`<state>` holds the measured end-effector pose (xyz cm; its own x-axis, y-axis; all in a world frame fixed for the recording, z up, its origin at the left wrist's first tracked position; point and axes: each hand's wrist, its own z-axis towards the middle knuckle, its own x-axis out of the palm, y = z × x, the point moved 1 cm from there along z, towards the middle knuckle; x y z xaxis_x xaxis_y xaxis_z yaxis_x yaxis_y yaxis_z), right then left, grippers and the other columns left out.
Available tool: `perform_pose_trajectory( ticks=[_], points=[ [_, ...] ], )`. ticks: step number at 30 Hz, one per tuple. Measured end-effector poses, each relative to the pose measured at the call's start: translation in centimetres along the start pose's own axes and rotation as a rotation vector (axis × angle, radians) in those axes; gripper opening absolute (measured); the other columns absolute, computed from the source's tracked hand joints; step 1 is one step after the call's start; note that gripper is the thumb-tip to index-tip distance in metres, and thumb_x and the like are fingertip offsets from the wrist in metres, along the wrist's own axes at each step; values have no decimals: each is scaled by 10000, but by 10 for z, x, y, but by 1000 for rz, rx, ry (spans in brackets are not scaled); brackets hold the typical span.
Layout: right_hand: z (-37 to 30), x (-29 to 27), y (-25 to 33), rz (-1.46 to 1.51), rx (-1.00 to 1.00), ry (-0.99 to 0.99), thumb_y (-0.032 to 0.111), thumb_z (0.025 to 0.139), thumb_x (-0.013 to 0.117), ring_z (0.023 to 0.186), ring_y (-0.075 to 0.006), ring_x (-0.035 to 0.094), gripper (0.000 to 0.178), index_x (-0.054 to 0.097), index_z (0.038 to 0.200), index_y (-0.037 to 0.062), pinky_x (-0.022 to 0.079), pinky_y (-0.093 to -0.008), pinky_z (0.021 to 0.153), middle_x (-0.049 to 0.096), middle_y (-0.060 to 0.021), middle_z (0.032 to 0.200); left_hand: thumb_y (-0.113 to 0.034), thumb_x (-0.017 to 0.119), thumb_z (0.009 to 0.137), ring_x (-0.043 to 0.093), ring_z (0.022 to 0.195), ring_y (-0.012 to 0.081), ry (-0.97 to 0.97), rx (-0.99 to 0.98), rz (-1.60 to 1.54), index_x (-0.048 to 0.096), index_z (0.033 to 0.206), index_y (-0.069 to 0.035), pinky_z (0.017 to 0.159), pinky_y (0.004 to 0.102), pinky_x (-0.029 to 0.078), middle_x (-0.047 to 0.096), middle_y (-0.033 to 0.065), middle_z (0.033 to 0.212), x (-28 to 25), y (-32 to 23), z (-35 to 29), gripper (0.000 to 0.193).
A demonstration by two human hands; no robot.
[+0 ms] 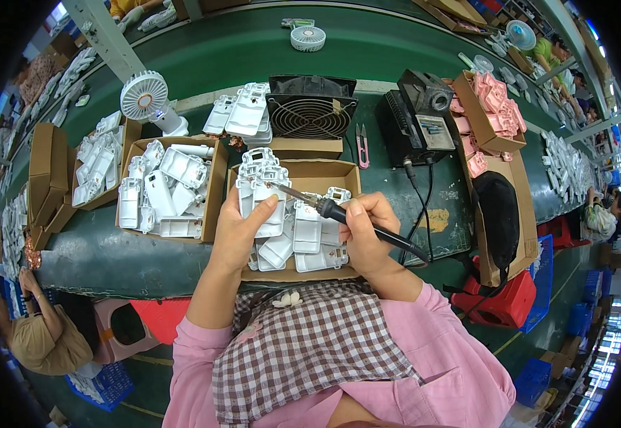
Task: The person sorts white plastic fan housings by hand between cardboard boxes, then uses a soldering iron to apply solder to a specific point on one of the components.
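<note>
1. The soldering iron (333,212) is grasped by the right hand (370,237), its tip (293,192) pointed leftward; plastic could be melted by prolonged contact.
2. White casings (259,188) are clasped in the left hand (236,228), near the tip; the thumb (263,209) could be burned by a slip.
3. Loose casings (308,236), below both hands, could be scorched if the iron is dropped.

The left grip (248,217) holds white plastic housings (266,178), its thumb across the front. The right grip (369,232) holds a black-handled soldering iron (333,212), tip pointing left at the housings; contact is too small to tell. Below them, a cardboard box (303,277) of similar white parts sits on the green counter (121,267). Beyond it stands a black fan (310,118) with a round grille; pink-handled snips (362,148) lie between that and a black soldering station (397,132).
</note>
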<state>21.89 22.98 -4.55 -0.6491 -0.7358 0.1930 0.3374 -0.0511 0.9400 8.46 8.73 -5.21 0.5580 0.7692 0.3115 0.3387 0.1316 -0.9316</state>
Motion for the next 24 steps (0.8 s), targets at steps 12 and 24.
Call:
perform_pose_trajectory(
  ticks=[12, 24],
  points=[
    [1, 1, 2, 3, 23, 23, 146, 924, 530, 474, -51, 465, 172, 505, 805, 25, 388, -183, 423, 562, -54, 680, -124, 668, 841, 582, 929, 118, 14, -24, 24, 504, 1176, -1, 832, 266, 461, 608, 72, 1060, -1, 2, 0, 393],
    [0, 2, 2, -15, 48, 22, 130, 919, 525, 465, -56, 461, 161, 511, 802, 20, 375, -191, 416, 557, -50, 652, -114, 670, 832, 577, 934, 117, 27, -20, 34, 502, 1178, -4, 831, 269, 463, 605, 71, 1059, -2, 1, 0, 401]
  ],
)
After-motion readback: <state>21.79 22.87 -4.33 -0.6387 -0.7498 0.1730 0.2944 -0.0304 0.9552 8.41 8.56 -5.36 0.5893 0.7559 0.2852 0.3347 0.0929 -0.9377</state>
